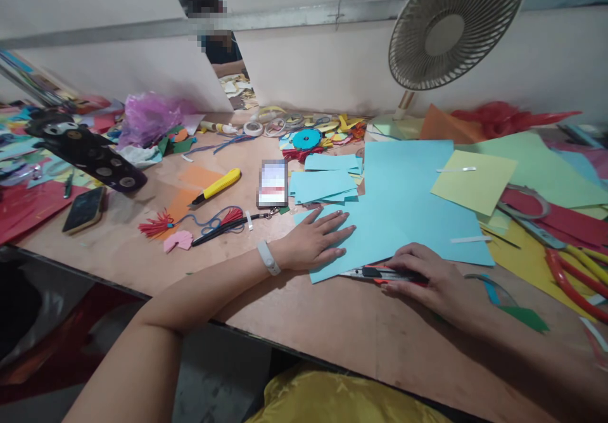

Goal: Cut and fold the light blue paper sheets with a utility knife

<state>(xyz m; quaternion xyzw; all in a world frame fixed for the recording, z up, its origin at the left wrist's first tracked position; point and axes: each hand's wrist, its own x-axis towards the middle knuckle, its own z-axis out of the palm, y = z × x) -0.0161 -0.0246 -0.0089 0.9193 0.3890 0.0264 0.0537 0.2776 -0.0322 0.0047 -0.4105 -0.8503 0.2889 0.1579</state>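
Right hand — closed round a slim metal-and-plastic cutter beside the near edge of a blue paper sheet. Left hand — open, palm down, fingers spread on the sheet's left part. Beneath lies a smooth, faintly stained wooden tabletop. The sheet, matte and angular, lies flat, a pale green square overlapping its right side; smaller blue rectangles overlap beyond the left hand. Behind: a round, ribbed fan and a pale wall.
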